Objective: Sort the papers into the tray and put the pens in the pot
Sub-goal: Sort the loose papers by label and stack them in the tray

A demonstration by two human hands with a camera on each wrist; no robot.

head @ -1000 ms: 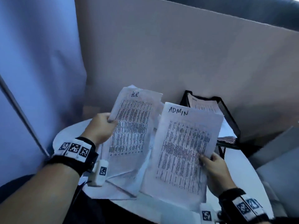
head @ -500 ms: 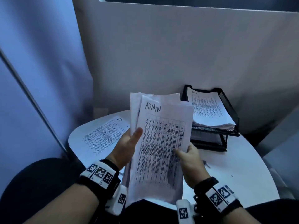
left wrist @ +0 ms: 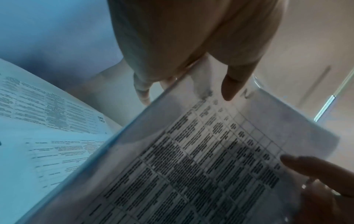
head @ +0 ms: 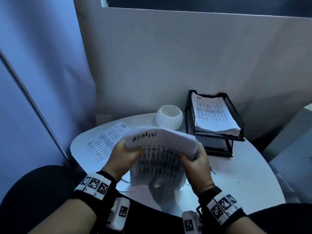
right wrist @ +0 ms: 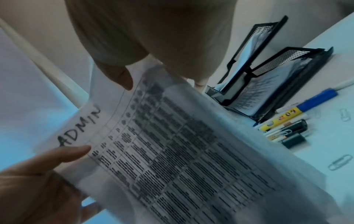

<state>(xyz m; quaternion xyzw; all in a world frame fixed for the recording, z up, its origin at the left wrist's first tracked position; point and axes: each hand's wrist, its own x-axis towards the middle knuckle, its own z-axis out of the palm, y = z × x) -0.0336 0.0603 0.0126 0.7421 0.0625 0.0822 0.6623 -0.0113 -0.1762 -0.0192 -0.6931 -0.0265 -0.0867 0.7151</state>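
Both hands hold a small stack of printed sheets headed ADMIN (head: 160, 149) (left wrist: 210, 159) (right wrist: 172, 151) above the round white table (head: 236, 179). My left hand (head: 125, 156) grips its left edge, thumb (left wrist: 232, 84) on top. My right hand (head: 195, 159) grips the right edge, thumb (right wrist: 119, 75) on the page. An HR sheet (head: 108, 141) (left wrist: 47, 109) lies flat on the table's left side. A black two-tier mesh tray (head: 236, 125) (right wrist: 272, 78) stands at the back right with printed sheets in both tiers. A white pot (head: 169, 117) sits left of it. Several pens and markers (right wrist: 291, 121) lie by the tray.
A beige partition (head: 185, 65) closes the back and a blue curtain (head: 42, 73) the left. Paper clips (right wrist: 341, 162) lie scattered on the table right of the pens. A grey box edge (head: 295, 149) shows at the far right.
The HR sheet, held in my left hand a second ago, now lies on the table. Both hands have come together on the ADMIN stack and lowered it, uncovering the pot.
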